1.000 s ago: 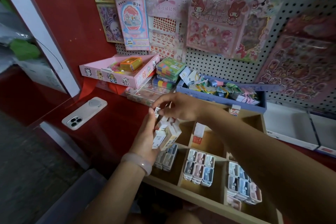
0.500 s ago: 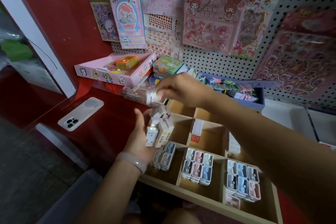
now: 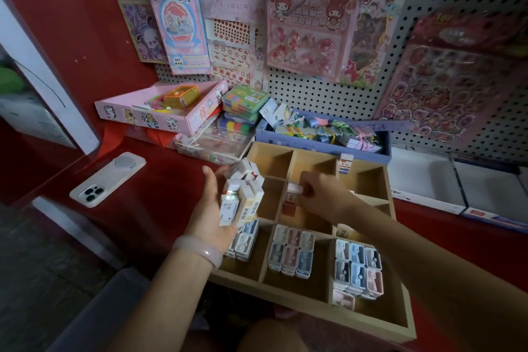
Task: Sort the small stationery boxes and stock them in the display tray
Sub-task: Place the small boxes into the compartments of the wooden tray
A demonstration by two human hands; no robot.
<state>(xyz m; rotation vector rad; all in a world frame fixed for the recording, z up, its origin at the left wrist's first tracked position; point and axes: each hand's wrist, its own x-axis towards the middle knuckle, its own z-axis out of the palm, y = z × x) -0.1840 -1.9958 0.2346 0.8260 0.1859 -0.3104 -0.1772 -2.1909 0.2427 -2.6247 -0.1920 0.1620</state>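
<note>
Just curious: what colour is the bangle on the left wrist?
Pale translucent pink bangle, clearest in the head view.

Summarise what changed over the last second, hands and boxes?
The right hand took one small box off the stack in the left hand, lifted it clear, then carried it down into a middle compartment of the tray, where it still pinches it. The left hand kept holding the stack; the phone and filled front compartments stayed put.
</note>
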